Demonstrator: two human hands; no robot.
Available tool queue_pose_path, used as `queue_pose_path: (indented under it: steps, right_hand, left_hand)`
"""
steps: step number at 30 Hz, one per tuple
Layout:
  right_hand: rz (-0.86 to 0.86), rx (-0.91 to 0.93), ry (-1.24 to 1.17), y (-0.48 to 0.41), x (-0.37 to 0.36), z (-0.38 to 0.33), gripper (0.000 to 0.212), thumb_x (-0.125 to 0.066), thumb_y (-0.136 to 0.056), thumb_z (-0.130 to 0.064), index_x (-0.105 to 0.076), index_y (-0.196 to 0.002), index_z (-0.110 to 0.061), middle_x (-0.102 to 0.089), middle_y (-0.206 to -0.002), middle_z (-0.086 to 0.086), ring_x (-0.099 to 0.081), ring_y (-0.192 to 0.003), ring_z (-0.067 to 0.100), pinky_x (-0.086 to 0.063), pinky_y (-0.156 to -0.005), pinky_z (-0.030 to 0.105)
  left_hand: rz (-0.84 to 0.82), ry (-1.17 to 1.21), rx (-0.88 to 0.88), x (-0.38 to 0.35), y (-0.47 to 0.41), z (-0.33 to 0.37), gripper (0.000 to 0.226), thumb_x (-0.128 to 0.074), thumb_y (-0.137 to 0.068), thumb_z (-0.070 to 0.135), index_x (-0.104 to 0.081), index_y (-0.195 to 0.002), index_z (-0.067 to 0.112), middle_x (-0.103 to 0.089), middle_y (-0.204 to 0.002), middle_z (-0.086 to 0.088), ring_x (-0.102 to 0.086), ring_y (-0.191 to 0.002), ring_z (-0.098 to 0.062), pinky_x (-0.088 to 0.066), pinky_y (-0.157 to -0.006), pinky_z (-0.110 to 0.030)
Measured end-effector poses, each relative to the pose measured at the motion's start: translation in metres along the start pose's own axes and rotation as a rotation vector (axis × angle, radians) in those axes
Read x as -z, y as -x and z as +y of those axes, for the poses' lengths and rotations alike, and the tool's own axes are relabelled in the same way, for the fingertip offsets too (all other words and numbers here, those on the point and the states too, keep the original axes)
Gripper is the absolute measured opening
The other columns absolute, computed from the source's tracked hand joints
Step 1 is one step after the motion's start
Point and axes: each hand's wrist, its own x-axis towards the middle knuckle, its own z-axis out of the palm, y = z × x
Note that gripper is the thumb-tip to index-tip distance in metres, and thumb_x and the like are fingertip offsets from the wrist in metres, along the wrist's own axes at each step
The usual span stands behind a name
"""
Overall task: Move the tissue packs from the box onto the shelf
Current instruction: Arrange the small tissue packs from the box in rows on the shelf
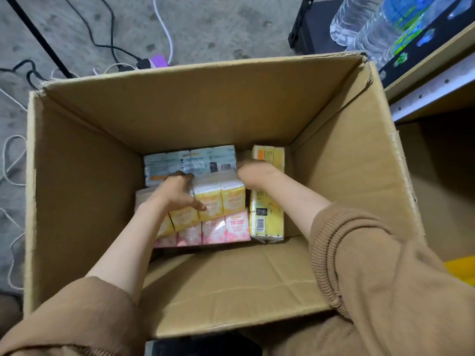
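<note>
A large open cardboard box (84,191) stands on the floor with several tissue packs at its bottom. A yellow multi-pack (226,196) lies on top of a pink multi-pack (223,229). Behind them is a pale blue pack (190,160), and a yellow pack (267,219) stands on edge at the right. My left hand (174,191) grips the left end of the yellow multi-pack, thumb across its front. My right hand (254,176) reaches down at that pack's right end, its fingers blurred and partly hidden.
A shelf (431,88) with a pale metal edge runs along the right, with water bottles (365,24) on an upper level. Cables and a power strip (151,61) lie on the grey floor behind the box. A yellow object (462,271) sits at the right.
</note>
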Motion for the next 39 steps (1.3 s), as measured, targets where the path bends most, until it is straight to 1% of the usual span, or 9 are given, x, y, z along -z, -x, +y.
queue_pose_path:
  steps: [2, 4, 9, 16, 22, 27, 31, 35, 39]
  right_hand:
    - [-0.101, -0.04, 0.048, -0.003, -0.006, 0.007, 0.036, -0.04, -0.095, -0.01, -0.05, -0.129, -0.004, -0.046, -0.138, 0.015, -0.044, -0.127, 0.029, -0.039, -0.103, 0.036]
    - [-0.178, -0.045, 0.189, 0.003, -0.009, 0.011, 0.042, -0.035, -0.099, -0.029, -0.05, -0.13, -0.006, -0.045, -0.142, 0.014, -0.035, -0.136, 0.028, -0.025, -0.114, 0.037]
    - [-0.194, 0.061, 0.483, 0.018, -0.005, 0.012, 0.048, -0.041, -0.096, -0.039, -0.053, -0.128, -0.004, -0.054, -0.134, 0.01, -0.05, -0.124, 0.028, -0.035, -0.106, 0.035]
    - [-0.458, -0.053, 0.414, -0.002, -0.007, 0.014, 0.071, -0.059, -0.083, -0.048, -0.038, -0.139, -0.01, -0.042, -0.144, 0.01, -0.038, -0.134, 0.029, -0.033, -0.112, 0.043]
    - [-0.378, -0.032, 0.549, 0.004, 0.002, 0.004, 0.053, -0.049, -0.094, -0.018, -0.031, -0.142, -0.005, -0.028, -0.152, 0.013, -0.026, -0.141, 0.031, -0.031, -0.111, 0.038]
    - [-0.492, -0.002, 0.612, 0.017, 0.013, 0.012, 0.067, -0.069, -0.078, -0.038, -0.046, -0.133, -0.009, -0.048, -0.138, 0.005, -0.048, -0.127, 0.025, -0.043, -0.098, 0.034]
    - [-0.522, -0.061, 0.69, 0.013, -0.009, 0.014, 0.058, -0.053, -0.091, -0.03, -0.032, -0.143, -0.017, -0.038, -0.147, 0.004, -0.038, -0.135, 0.025, -0.034, -0.108, 0.034]
    - [-0.462, -0.029, 0.704, 0.011, -0.017, 0.005, 0.052, -0.047, -0.093, -0.034, -0.035, -0.141, -0.018, -0.035, -0.149, 0.005, -0.029, -0.14, 0.024, -0.025, -0.113, 0.033]
    - [-0.466, -0.028, 0.561, 0.033, 0.002, 0.007, 0.051, -0.058, -0.086, -0.034, -0.047, -0.132, -0.016, -0.047, -0.139, 0.002, -0.042, -0.132, 0.021, -0.035, -0.107, 0.029]
  left_hand:
    - [0.006, 0.009, -0.005, -0.001, -0.002, -0.002, 0.098, -0.081, -0.064, 0.032, -0.027, -0.143, 0.009, -0.035, -0.149, -0.011, -0.035, -0.136, -0.028, -0.033, -0.11, -0.036]
    - [0.011, 0.019, -0.01, -0.002, -0.003, -0.004, 0.097, -0.08, -0.065, 0.032, -0.027, -0.143, 0.009, -0.035, -0.149, -0.011, -0.036, -0.136, -0.028, -0.034, -0.11, -0.037]
    - [0.02, 0.017, -0.012, -0.004, -0.006, -0.005, 0.097, -0.08, -0.065, 0.032, -0.027, -0.144, 0.01, -0.036, -0.149, -0.011, -0.036, -0.135, -0.028, -0.035, -0.11, -0.038]
    - [0.046, -0.003, -0.018, -0.006, -0.006, -0.006, 0.098, -0.081, -0.063, 0.035, -0.029, -0.143, 0.01, -0.038, -0.147, -0.011, -0.037, -0.134, -0.028, -0.037, -0.107, -0.036]
    - [0.064, -0.021, -0.023, -0.007, -0.005, -0.005, 0.093, -0.081, -0.064, 0.035, -0.032, -0.14, 0.011, -0.04, -0.143, -0.011, -0.04, -0.13, -0.029, -0.039, -0.104, -0.038]
    - [0.059, -0.029, -0.03, -0.006, -0.004, -0.004, 0.089, -0.08, -0.065, 0.034, -0.035, -0.138, 0.01, -0.042, -0.142, -0.012, -0.041, -0.129, -0.029, -0.039, -0.104, -0.038]
    - [0.06, -0.037, -0.041, -0.006, -0.002, -0.003, 0.088, -0.079, -0.066, 0.034, -0.035, -0.138, 0.009, -0.042, -0.141, -0.013, -0.042, -0.128, -0.03, -0.041, -0.104, -0.039]
    - [0.063, -0.004, -0.042, -0.007, -0.003, -0.005, 0.089, -0.08, -0.065, 0.033, -0.035, -0.138, 0.009, -0.042, -0.142, -0.013, -0.042, -0.129, -0.029, -0.041, -0.106, -0.04]
    - [0.062, -0.01, -0.041, -0.008, -0.003, -0.005, 0.09, -0.08, -0.065, 0.033, -0.034, -0.139, 0.009, -0.042, -0.143, -0.012, -0.041, -0.13, -0.029, -0.04, -0.105, -0.039]
